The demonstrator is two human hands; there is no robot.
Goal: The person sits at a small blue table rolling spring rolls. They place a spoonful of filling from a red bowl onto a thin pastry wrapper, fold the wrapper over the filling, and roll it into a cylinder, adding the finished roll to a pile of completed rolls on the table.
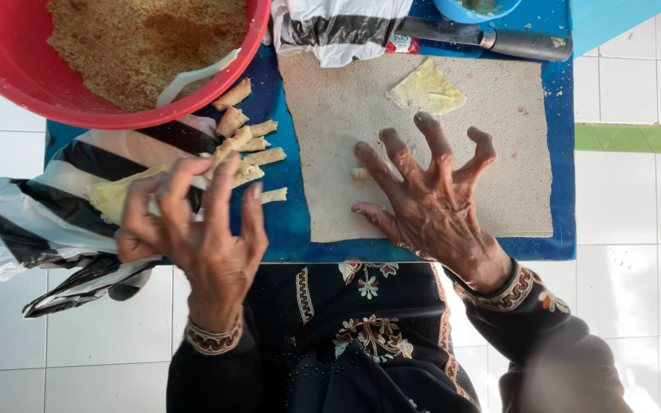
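Small pale dough roll (359, 173), tube-shaped, under right hand (430, 206) fingers (376, 164).

Bright, even daylight throughout. Soft, short shadows under the right hand (430, 203) on the beige board (499, 153). Mild glare on the white floor tiles (636, 275) at lower right, nearly washed out. Sharp focus in the middle; slight blur on the left hand (200, 229). Red bowl (9, 69) stretched at the corner.
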